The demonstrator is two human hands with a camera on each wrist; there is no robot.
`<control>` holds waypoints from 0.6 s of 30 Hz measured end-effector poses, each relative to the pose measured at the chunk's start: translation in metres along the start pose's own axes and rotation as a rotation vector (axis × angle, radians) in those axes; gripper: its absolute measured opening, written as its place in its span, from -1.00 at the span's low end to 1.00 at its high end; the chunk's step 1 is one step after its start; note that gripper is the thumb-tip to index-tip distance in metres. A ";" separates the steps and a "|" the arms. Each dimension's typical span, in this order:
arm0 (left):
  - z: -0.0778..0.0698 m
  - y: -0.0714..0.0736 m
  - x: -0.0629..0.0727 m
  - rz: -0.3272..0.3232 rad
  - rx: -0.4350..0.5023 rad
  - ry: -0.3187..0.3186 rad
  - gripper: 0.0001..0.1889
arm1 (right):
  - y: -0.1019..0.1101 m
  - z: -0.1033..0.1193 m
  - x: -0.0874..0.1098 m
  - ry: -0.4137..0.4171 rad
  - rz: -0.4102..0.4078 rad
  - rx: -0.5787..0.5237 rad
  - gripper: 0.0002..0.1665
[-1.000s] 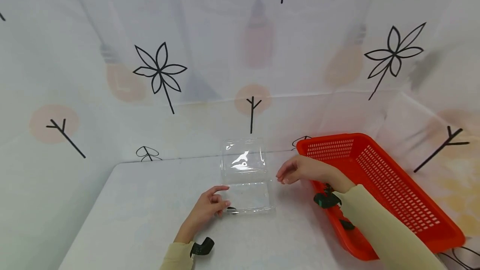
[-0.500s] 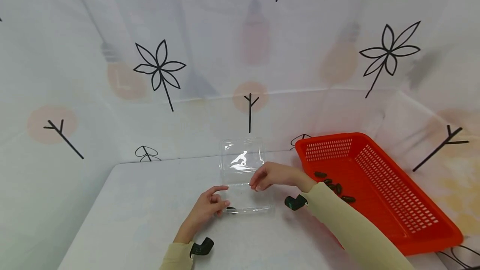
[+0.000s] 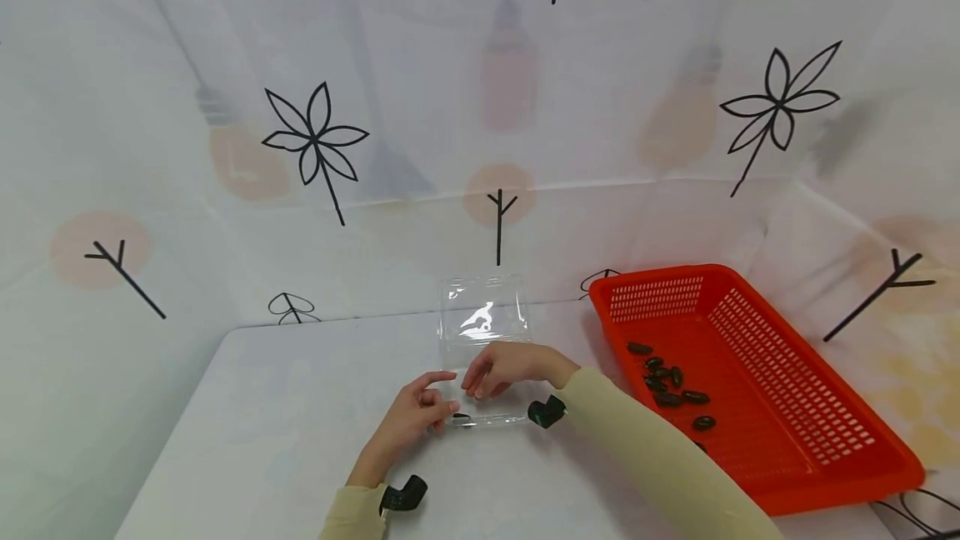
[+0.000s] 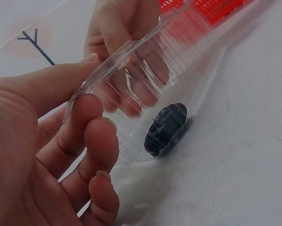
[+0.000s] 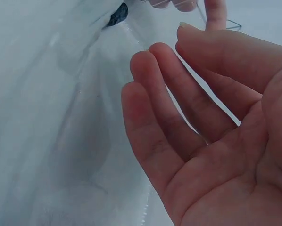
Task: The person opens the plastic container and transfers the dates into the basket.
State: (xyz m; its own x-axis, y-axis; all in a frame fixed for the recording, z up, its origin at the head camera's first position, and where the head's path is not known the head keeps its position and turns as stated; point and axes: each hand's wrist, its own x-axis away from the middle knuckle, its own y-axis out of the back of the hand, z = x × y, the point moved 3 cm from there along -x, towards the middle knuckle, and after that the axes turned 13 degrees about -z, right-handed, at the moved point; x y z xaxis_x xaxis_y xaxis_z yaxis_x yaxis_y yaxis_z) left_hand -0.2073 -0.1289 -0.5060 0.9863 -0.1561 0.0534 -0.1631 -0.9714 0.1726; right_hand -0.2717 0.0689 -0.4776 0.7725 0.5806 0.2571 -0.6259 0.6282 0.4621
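Observation:
A clear plastic clamshell box [image 3: 502, 421] stands on the table, its lid [image 3: 465, 307] raised at the back. My left hand [image 3: 416, 411] grips its left wall; in the left wrist view the thumb and curled fingers pinch the plastic rim [image 4: 124, 51]. One dark, shiny oval piece [image 4: 165, 129] lies in the front left corner, seen through the ribbed wall. My right hand [image 3: 510, 367] hangs over the box, palm turned down, fingers loosely bent. In the right wrist view nothing shows between its fingers [image 5: 145, 122] and thumb.
A red plastic basket [image 3: 795, 357] with perforated walls stands to the right. Several dark oval pieces [image 3: 667, 398] lie along its left side. Black cables [image 3: 918, 515] run by its near right corner. A patterned white cloth [image 3: 420, 148] hangs behind the table.
My right hand has moved left from beside the basket to over the box, close to my left hand. More of the dark pieces in the basket show. My left hand has stayed put.

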 end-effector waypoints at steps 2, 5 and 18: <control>0.008 0.001 -0.004 -0.003 -0.004 -0.003 -0.46 | -0.002 0.000 -0.003 -0.007 0.008 0.020 -0.75; 0.018 0.002 -0.009 -0.009 -0.004 -0.011 -0.46 | -0.004 0.001 -0.009 -0.020 0.010 0.050 -0.78; 0.017 0.001 -0.010 0.010 0.043 -0.006 -0.43 | -0.019 0.001 -0.023 -0.098 0.129 0.000 -0.83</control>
State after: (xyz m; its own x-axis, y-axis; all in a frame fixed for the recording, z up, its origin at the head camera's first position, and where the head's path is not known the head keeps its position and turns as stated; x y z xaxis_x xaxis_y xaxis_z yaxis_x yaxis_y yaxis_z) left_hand -0.2167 -0.1311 -0.5233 0.9847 -0.1672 0.0494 -0.1723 -0.9765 0.1292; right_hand -0.2780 0.0432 -0.4913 0.6926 0.6032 0.3956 -0.7205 0.5519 0.4199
